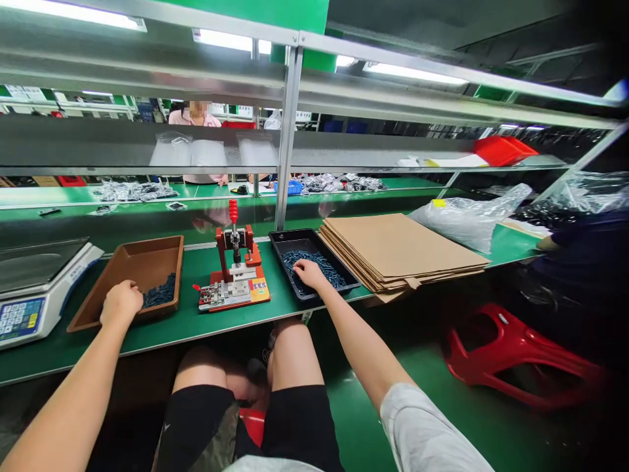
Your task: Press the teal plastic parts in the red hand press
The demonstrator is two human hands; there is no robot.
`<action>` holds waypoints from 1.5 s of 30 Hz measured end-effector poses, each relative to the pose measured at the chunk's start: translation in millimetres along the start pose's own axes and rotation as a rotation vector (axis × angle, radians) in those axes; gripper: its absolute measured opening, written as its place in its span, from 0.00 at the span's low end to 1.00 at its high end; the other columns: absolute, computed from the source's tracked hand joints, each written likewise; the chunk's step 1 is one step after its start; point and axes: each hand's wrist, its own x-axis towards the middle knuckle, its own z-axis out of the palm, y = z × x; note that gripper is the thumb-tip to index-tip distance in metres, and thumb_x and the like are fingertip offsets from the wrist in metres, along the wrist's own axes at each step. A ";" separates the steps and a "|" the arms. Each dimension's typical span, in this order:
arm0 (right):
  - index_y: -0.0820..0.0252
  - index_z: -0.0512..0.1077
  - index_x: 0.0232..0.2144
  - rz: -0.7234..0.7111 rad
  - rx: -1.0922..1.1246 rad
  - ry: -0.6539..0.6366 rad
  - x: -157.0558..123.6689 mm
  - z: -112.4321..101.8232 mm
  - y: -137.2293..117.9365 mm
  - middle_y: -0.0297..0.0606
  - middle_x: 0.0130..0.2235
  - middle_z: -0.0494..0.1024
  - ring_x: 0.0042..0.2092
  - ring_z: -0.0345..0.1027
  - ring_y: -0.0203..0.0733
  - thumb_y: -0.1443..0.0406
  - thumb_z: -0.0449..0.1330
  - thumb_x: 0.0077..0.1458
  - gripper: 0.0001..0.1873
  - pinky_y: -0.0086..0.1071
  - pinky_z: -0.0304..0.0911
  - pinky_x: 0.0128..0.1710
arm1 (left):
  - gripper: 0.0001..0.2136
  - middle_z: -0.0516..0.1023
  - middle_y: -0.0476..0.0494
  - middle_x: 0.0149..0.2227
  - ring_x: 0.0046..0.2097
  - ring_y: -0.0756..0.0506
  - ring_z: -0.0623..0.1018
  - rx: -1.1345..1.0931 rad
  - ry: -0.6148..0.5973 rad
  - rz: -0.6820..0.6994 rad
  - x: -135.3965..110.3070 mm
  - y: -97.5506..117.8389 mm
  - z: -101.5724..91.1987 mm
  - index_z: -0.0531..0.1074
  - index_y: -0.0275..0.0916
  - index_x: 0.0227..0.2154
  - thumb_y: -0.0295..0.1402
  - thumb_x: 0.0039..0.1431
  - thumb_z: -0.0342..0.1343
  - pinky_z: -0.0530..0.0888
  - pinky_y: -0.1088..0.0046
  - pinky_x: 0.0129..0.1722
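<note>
- Thighs in black shorts fill the bottom edge. They run under the green bench, which hides the knees and feet.
- Left hand sits at the near rim of the brown tray. Only its back shows, with the fingers curled under into a loose fist. I cannot tell whether they hold anything.
- Right hand lies palm down inside the black tray. Its fingers are bent loosely into the dark parts, where the tips are lost, so a pinch on a piece cannot be made out.
- Blue parts are heaped in the brown tray's near right corner, just beside the left hand. They are too small to identify.
- Red hand press stands upright between the two trays, and its label is unreadable.
- Weighing scale sits left of the brown tray, cut off by the frame edge.
- Cardboard sheets are stacked flat against the black tray's right side.
- Red stool lies tipped on the floor to the right, partly in shadow.
- Plastic bag lies behind the cardboard, and its contents are unclear.
- Seated person is at the far bench, mostly hidden by the shelf rails.
</note>
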 end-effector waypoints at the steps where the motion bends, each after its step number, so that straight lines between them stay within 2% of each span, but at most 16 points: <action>1: 0.58 0.78 0.33 -0.006 0.001 0.008 -0.4 0.2 -0.1 0.38 0.35 0.82 0.39 0.75 0.41 0.67 0.60 0.57 0.06 0.33 0.67 0.46 | 0.09 0.70 0.44 0.22 0.28 0.39 0.71 0.003 0.004 -0.015 -0.7 -0.1 1.1 0.76 0.40 0.29 0.37 0.48 0.54 0.75 0.55 0.30; 4: 0.59 0.77 0.33 -0.021 0.014 0.053 -0.9 -1.9 1.0 0.40 0.34 0.80 0.39 0.73 0.43 0.66 0.58 0.58 0.07 0.35 0.66 0.45 | 0.13 0.77 0.41 0.32 0.34 0.39 0.75 0.000 0.040 -0.010 -1.9 -1.0 3.1 0.79 0.40 0.36 0.36 0.52 0.53 0.77 0.54 0.38; 7: 0.58 0.75 0.36 -0.024 0.042 0.101 -3.1 -12.0 -0.8 0.37 0.31 0.78 0.34 0.71 0.42 0.64 0.54 0.60 0.10 0.35 0.66 0.41 | 0.15 0.78 0.38 0.46 0.47 0.39 0.76 -0.048 0.144 0.091 -5.7 -2.9 -0.5 0.79 0.36 0.41 0.35 0.59 0.50 0.75 0.58 0.52; 10: 0.57 0.74 0.39 -0.081 0.128 0.200 -13.1 -25.0 -16.2 0.36 0.30 0.77 0.31 0.70 0.41 0.62 0.54 0.61 0.10 0.34 0.66 0.37 | 0.16 0.79 0.38 0.45 0.50 0.40 0.77 -0.201 0.376 0.263 -23.4 2.0 -8.2 0.79 0.34 0.42 0.37 0.63 0.50 0.74 0.61 0.55; 12: 0.56 0.73 0.40 -0.145 0.254 0.257 -25.3 -26.1 -36.7 0.36 0.32 0.78 0.32 0.72 0.41 0.63 0.55 0.60 0.08 0.33 0.67 0.36 | 0.15 0.81 0.39 0.42 0.46 0.41 0.79 -0.333 0.448 0.345 -46.0 15.3 -10.7 0.80 0.35 0.41 0.40 0.62 0.54 0.76 0.62 0.52; 14: 0.56 0.73 0.39 -0.206 0.394 0.237 -40.1 -15.0 -61.6 0.36 0.34 0.79 0.33 0.73 0.40 0.63 0.56 0.60 0.07 0.32 0.68 0.36 | 0.14 0.83 0.41 0.41 0.43 0.42 0.81 -0.441 0.314 0.359 -73.4 37.6 -7.5 0.80 0.37 0.41 0.41 0.62 0.56 0.78 0.64 0.48; 16: 0.56 0.73 0.37 -0.237 0.492 0.164 -54.3 8.8 -84.3 0.36 0.34 0.79 0.33 0.73 0.40 0.63 0.58 0.59 0.06 0.32 0.69 0.35 | 0.13 0.84 0.43 0.40 0.41 0.43 0.82 -0.502 0.051 0.370 -98.5 65.3 2.5 0.80 0.40 0.39 0.42 0.62 0.57 0.79 0.66 0.44; 18: 0.56 0.73 0.36 -0.190 0.551 0.107 -64.9 40.7 -98.9 0.37 0.34 0.79 0.33 0.73 0.40 0.62 0.57 0.60 0.06 0.32 0.69 0.34 | 0.12 0.84 0.44 0.40 0.43 0.43 0.82 -0.492 -0.184 0.425 -115.4 92.2 17.0 0.81 0.42 0.37 0.41 0.63 0.55 0.79 0.66 0.44; 20: 0.55 0.73 0.38 -0.073 0.601 0.090 -70.1 71.9 -103.8 0.37 0.33 0.79 0.31 0.73 0.40 0.62 0.56 0.60 0.07 0.32 0.70 0.33 | 0.11 0.84 0.44 0.41 0.45 0.42 0.81 -0.442 -0.299 0.505 -122.6 113.5 31.6 0.80 0.43 0.37 0.39 0.64 0.53 0.78 0.63 0.48; 22: 0.55 0.72 0.42 0.036 0.655 0.082 -70.8 94.3 -101.7 0.37 0.34 0.80 0.31 0.75 0.41 0.62 0.56 0.59 0.10 0.33 0.71 0.33 | 0.11 0.83 0.42 0.41 0.46 0.42 0.80 -0.390 -0.324 0.582 -122.9 127.0 41.8 0.79 0.42 0.38 0.37 0.66 0.51 0.77 0.60 0.50; 24: 0.55 0.73 0.43 0.076 0.679 0.057 -69.8 104.2 -97.8 0.38 0.36 0.82 0.34 0.77 0.42 0.62 0.55 0.60 0.10 0.34 0.72 0.37 | 0.12 0.82 0.41 0.41 0.46 0.41 0.79 -0.347 -0.324 0.662 -119.5 132.3 46.1 0.77 0.41 0.39 0.36 0.68 0.48 0.76 0.59 0.51; 28: 0.54 0.75 0.39 0.025 0.576 0.012 -70.3 98.5 -96.3 0.39 0.38 0.82 0.40 0.78 0.44 0.62 0.54 0.63 0.10 0.35 0.71 0.43 | 0.13 0.81 0.39 0.44 0.50 0.41 0.78 -0.286 -0.272 0.793 -105.4 121.4 44.2 0.76 0.40 0.41 0.35 0.69 0.46 0.72 0.59 0.55; 31: 0.55 0.74 0.39 0.018 0.544 0.001 -71.4 92.0 -99.4 0.39 0.39 0.82 0.39 0.77 0.44 0.62 0.54 0.62 0.09 0.34 0.70 0.42 | 0.13 0.81 0.38 0.47 0.53 0.41 0.77 -0.210 -0.191 0.742 -89.5 104.8 43.1 0.75 0.39 0.42 0.35 0.69 0.44 0.71 0.60 0.57; 34: 0.56 0.74 0.39 0.048 0.578 -0.007 -71.1 91.2 -101.0 0.39 0.38 0.82 0.36 0.77 0.43 0.62 0.54 0.62 0.09 0.34 0.70 0.40 | 0.15 0.81 0.37 0.44 0.49 0.40 0.78 -0.109 -0.171 0.653 -79.8 99.1 42.8 0.74 0.38 0.41 0.36 0.70 0.43 0.73 0.62 0.51; 40: 0.56 0.73 0.39 0.110 0.662 -0.027 -67.8 93.5 -98.9 0.38 0.35 0.81 0.35 0.77 0.43 0.61 0.54 0.62 0.09 0.33 0.70 0.37 | 0.12 0.80 0.40 0.45 0.49 0.39 0.76 -0.114 -0.152 0.681 -99.8 134.4 36.4 0.75 0.41 0.38 0.35 0.69 0.46 0.69 0.57 0.52; 45: 0.56 0.73 0.38 0.105 0.619 -0.022 -67.7 92.9 -97.8 0.37 0.34 0.81 0.34 0.75 0.43 0.61 0.54 0.61 0.09 0.32 0.69 0.36 | 0.10 0.78 0.38 0.44 0.47 0.38 0.74 -0.179 -0.290 0.646 -107.3 162.7 59.6 0.77 0.40 0.37 0.34 0.65 0.50 0.71 0.58 0.49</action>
